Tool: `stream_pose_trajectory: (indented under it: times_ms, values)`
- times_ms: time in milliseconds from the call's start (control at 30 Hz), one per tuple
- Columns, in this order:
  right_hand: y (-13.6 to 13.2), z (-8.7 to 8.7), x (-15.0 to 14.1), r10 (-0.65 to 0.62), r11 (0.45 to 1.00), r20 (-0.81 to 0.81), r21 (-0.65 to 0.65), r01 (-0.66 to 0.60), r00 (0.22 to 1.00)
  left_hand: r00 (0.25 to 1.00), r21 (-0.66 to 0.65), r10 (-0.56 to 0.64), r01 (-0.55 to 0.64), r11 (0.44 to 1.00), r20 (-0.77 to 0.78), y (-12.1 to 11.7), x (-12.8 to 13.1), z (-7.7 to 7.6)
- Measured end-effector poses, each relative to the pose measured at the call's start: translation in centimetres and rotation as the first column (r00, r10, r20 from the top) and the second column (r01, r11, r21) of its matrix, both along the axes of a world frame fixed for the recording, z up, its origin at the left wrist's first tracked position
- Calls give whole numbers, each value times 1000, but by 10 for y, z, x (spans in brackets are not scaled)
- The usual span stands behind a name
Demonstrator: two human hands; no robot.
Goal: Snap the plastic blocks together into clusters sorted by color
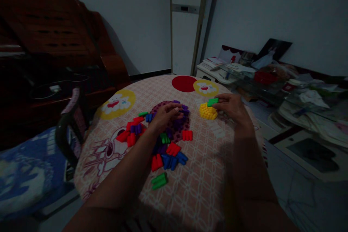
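Block (pixel 212 102), green, sitting pinched in right hand (pixel 233 108) at top of yellow cluster (pixel 208 112) on surface (pixel 209 174); left hand (pixel 164 116) lying half-curled at purple pieces (pixel 186 111), hold unclear. Steady, square pressing probably serving best.

"How's the light on your feed?"
"Dim. I see a bluish wall (pixel 272 7) and the wooden bench (pixel 57 32) sunk in gloom, its soft shadow falling rightward."
"Glare?"
"I get a faint glint on the white cabinet (pixel 185 40). Shadow darkens the near side of the counter (pixel 209 170), small details look soft, and the outer edges stretch."
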State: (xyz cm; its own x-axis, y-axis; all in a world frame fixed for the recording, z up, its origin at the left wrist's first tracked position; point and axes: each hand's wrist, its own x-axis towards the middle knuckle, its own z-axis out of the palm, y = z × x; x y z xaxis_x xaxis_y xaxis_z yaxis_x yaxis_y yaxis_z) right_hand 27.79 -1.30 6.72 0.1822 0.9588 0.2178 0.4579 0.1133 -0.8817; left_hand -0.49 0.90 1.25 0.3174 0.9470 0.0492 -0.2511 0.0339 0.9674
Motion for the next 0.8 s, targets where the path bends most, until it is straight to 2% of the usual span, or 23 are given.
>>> stream_pose_trajectory:
  times_ms: [67,133,233,333,533,700,800]
  values:
    - [-5,2,41,-228,972,207,-10,235,951,1000,2,15,-15,1000,0,1,-3,0]
    - [-9,-2,76,-370,909,433,-14,417,822,1000,-2,14,-14,1000,-8,2,-4,0]
    - [-11,-16,106,-325,853,686,-85,515,651,999,-3,3,-4,1000,-37,2,-4,-1]
    - [-7,-34,109,-244,845,770,-129,520,589,998,-5,-1,1,1000,-59,2,-3,-2]
    - [2,-62,102,-258,870,788,-63,489,560,999,5,3,-3,1000,-33,2,-5,-3]
    - [3,-69,111,-283,880,693,-88,468,663,1000,-4,-4,4,1000,-23,4,-5,-4]
    - [3,-72,112,-316,870,662,-84,487,679,1000,-17,-1,1,1000,-18,4,-4,-4]
